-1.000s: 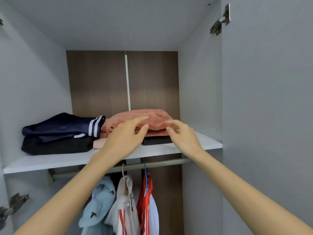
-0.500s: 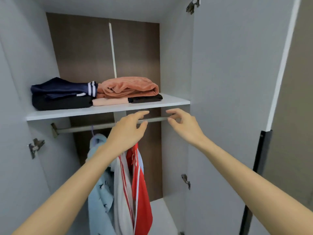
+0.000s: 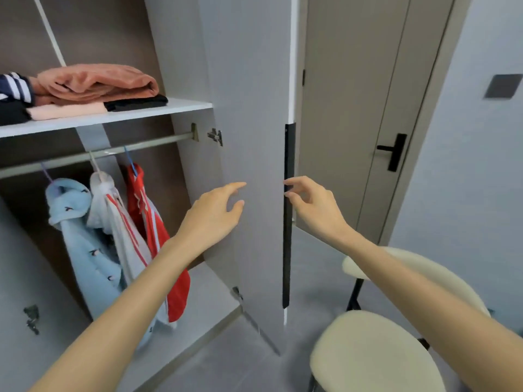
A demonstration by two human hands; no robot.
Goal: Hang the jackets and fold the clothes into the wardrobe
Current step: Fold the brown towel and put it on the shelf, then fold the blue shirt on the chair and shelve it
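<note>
- Hands first: my left hand (image 3: pixel 215 213) is spread wide and holds nothing. Its fingers stretch toward the inner face of the wardrobe door (image 3: pixel 254 108); I cannot tell whether they touch it.
- My right hand (image 3: pixel 314 205) is half curled, with its fingertips (image 3: pixel 291 182) at the black handle strip (image 3: pixel 288 244) on the door's free edge. Whether they have closed on the strip, I cannot tell.
- I judge this placing is meant to swing the door. The right hand is at the edge where a push turns it most easily, and the left is ready to steady the panel.
- On the shelf (image 3: pixel 186 104) lie the folded clothes (image 3: pixel 96 83): an orange garment on top, with a pale pink piece (image 3: pixel 68 110) and a black piece (image 3: pixel 135 101) under it. They lie flat and close to the front edge, so the pile looks stable.
- Below the shelf, the jackets hang from the rail (image 3: pixel 158 141). The light blue jacket (image 3: pixel 82 244), the white jacket (image 3: pixel 121 230) with red stripes and the red jacket (image 3: pixel 135 190) are bunched together and touching.
- With both groups in the wardrobe, I take the sorting to be nearly done, and the door to be what remains.
- A cream chair (image 3: pixel 373 360) stands just beside the door's outer side, so I would watch that side as the panel moves.
</note>
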